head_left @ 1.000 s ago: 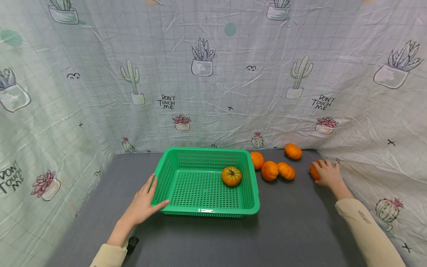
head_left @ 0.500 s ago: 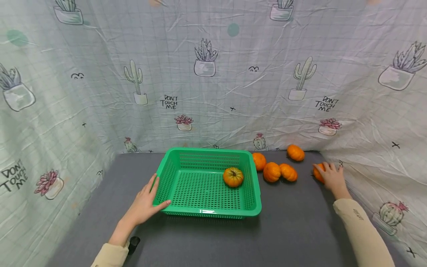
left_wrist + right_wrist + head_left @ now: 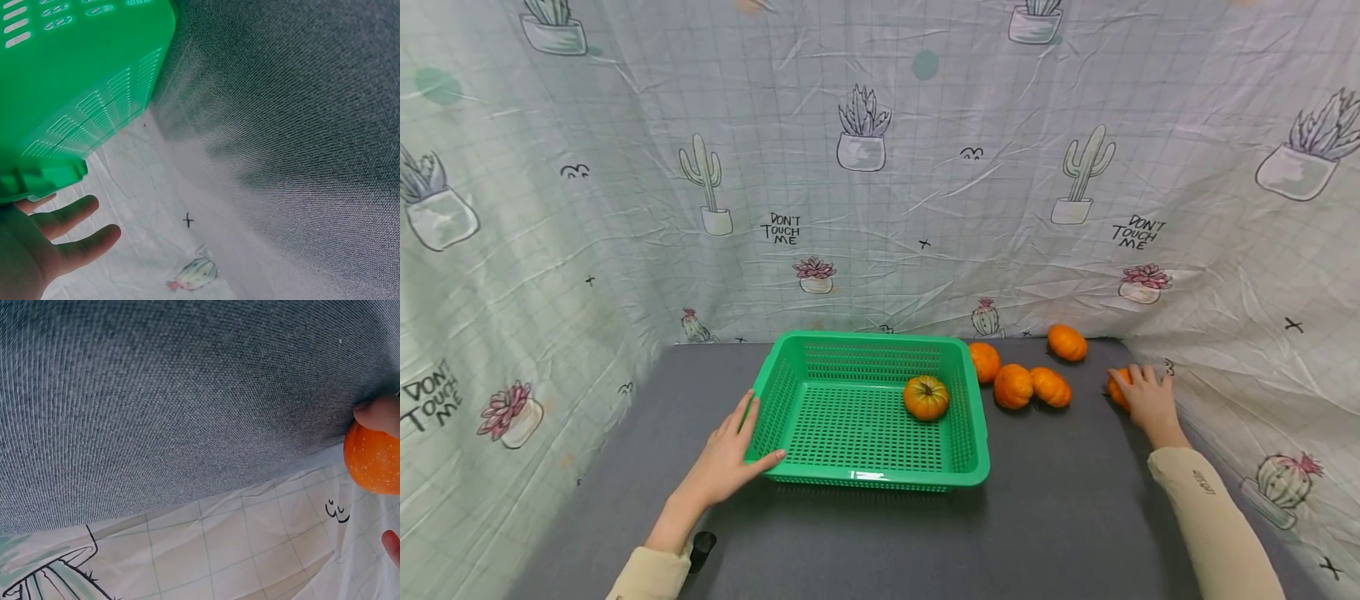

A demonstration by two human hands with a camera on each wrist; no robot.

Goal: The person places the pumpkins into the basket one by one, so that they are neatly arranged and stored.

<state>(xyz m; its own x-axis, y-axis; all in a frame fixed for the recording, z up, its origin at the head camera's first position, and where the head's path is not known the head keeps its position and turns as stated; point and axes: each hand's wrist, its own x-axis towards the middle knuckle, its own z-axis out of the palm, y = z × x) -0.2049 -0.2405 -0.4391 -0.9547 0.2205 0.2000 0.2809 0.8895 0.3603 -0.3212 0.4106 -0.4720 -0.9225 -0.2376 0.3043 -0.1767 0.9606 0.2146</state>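
Observation:
My left hand (image 3: 722,462) rests at the near left corner of a green plastic basket (image 3: 880,478), its fingers extended along the outer side and the thumb over the rim. In the left wrist view, the straight fingers lie close beside the basket wall (image 3: 75,75). At the far right, my right hand (image 3: 1152,407) holds a small orange pumpkin (image 3: 1120,398) on the table, partly hidden by the hand. The right wrist view shows the thumb (image 3: 378,415) on this pumpkin (image 3: 375,459) and one fingertip apart from it. A greenish-orange pumpkin (image 3: 927,398) sits inside the basket, right of its middle.
Several more small orange pumpkins (image 3: 1013,387) lie on the grey tabletop (image 3: 1060,500) right of the basket; another pumpkin (image 3: 1067,342) is near the back edge. A cactus-printed cloth (image 3: 895,208) hangs behind and at both sides. A black object (image 3: 702,546) shows at the left wrist.
The head view has shifted slightly. My right hand has turned a little over the pumpkin at the far right, its fingers closer together. The left hand and basket stay in place.

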